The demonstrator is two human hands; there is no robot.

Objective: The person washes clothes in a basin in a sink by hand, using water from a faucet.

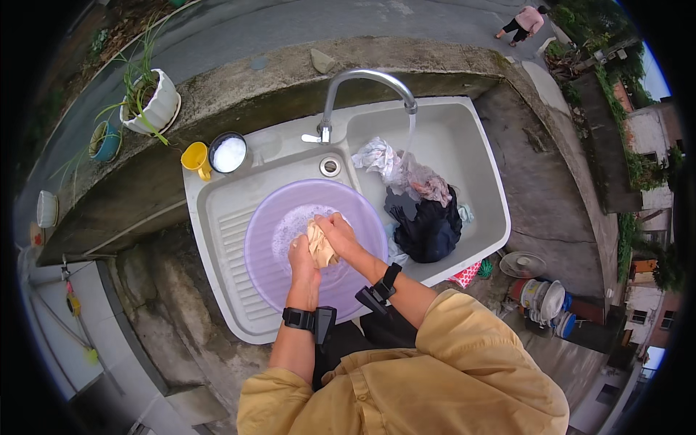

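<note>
Bunched between my two hands is a piece of cream-coloured cloth (322,247). My left hand (302,258) grips its left side, while my right hand (340,235) has its fingers closed over the upper right. Both are above a purple plastic basin (266,217), where soapy water (288,220) with white suds lies. This basin rests on the ribbed drainboard side of a light grey sink (217,217). In the deeper bowl to the right sit wet clothes: a dark garment (435,228), a pinkish garment (427,182) and a white patterned cloth (376,156).
Water runs from a curved chrome faucet (370,76) onto the clothes. A yellow cup (194,156) and a bowl of white powder (229,154) stand on the sink's left corner. Potted plants (155,103) line the concrete ledge (234,81). A person (526,24) is on the road beyond.
</note>
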